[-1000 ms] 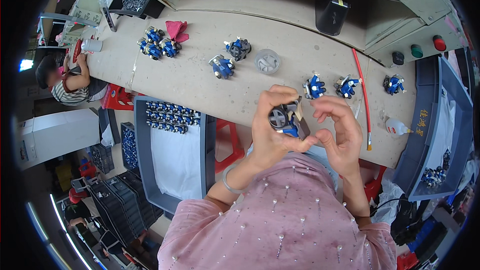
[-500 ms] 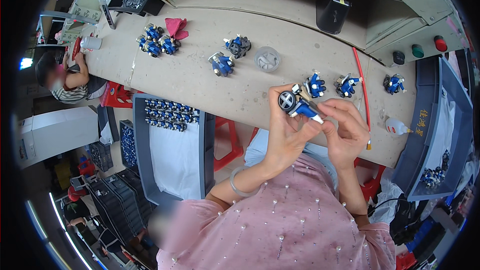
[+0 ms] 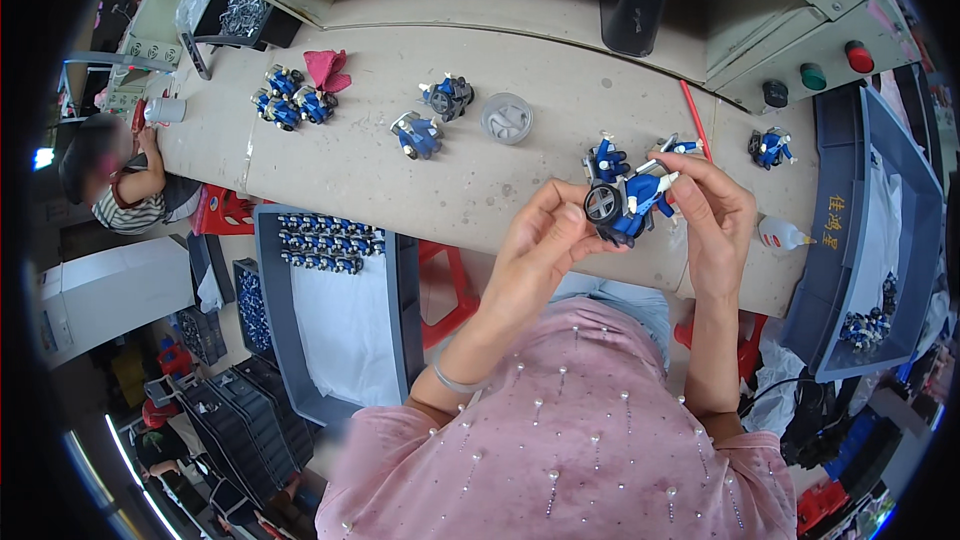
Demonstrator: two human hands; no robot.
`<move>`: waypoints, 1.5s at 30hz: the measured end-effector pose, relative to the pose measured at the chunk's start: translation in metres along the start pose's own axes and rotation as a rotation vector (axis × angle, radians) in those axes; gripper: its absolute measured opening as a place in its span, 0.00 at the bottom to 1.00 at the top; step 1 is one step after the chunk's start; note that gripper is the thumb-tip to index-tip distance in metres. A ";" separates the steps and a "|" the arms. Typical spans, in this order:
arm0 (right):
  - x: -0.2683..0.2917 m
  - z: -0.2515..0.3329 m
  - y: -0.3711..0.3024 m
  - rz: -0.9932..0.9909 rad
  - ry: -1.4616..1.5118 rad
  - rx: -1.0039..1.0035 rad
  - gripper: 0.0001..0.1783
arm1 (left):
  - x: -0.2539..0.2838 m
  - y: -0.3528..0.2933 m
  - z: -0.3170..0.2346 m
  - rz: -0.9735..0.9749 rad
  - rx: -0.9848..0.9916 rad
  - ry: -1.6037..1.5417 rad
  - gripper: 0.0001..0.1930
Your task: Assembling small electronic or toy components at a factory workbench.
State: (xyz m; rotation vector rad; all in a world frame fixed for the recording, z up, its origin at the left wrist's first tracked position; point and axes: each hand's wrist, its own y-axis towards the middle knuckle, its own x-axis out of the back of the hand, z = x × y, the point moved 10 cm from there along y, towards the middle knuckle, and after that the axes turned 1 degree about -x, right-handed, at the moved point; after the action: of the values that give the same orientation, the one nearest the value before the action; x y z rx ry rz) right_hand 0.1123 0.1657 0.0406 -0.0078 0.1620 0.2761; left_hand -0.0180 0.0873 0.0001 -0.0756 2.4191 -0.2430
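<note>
Between both hands, over the near edge of the workbench (image 3: 345, 155), is a toy figure in a wheelchair (image 3: 645, 195), blue-suited with a dark wheel facing up. My left hand (image 3: 535, 245) pinches it at the wheel side. My right hand (image 3: 715, 220) grips its other side, fingers by the figure's pale upper end. Just beyond stands another seated blue figure (image 3: 607, 155); one more figure (image 3: 683, 146) is partly covered by my right fingers. A further wheelchair figure (image 3: 770, 148) is at the right. Left of my hands sit two more, one grey-wheeled (image 3: 447, 97) and one blue (image 3: 417, 135).
A clear cup (image 3: 507, 118), a red-handled stick (image 3: 695, 118) and a white squeeze bottle (image 3: 783, 233) are on the bench. Several figures (image 3: 285, 105) cluster by a pink cloth (image 3: 327, 70). Grey crates stand left (image 3: 408, 315) and right (image 3: 815, 270). Another person (image 3: 140, 180) sits far left.
The toy has been turned in my hands, and my hands are farther apart. My right fingers have moved up to its far side. The whole view has shifted slightly.
</note>
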 end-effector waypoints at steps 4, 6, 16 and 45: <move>0.000 -0.009 0.002 0.057 -0.053 -0.075 0.14 | 0.003 0.002 0.007 0.041 0.032 -0.130 0.15; 0.001 -0.012 0.004 0.073 -0.083 -0.091 0.15 | -0.001 0.003 0.008 0.026 0.060 -0.129 0.16; -0.013 -0.022 0.005 0.211 0.088 -0.153 0.15 | -0.005 0.008 0.012 0.027 0.024 -0.061 0.34; -0.025 -0.032 0.009 0.196 0.212 -0.243 0.15 | -0.007 0.005 -0.008 -0.102 -0.157 0.231 0.39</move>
State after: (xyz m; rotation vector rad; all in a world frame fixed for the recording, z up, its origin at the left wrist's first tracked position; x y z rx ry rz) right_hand 0.0809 0.1666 0.0135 -0.2637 0.3404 0.4894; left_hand -0.0180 0.0947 0.0097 -0.2551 2.6655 -0.1121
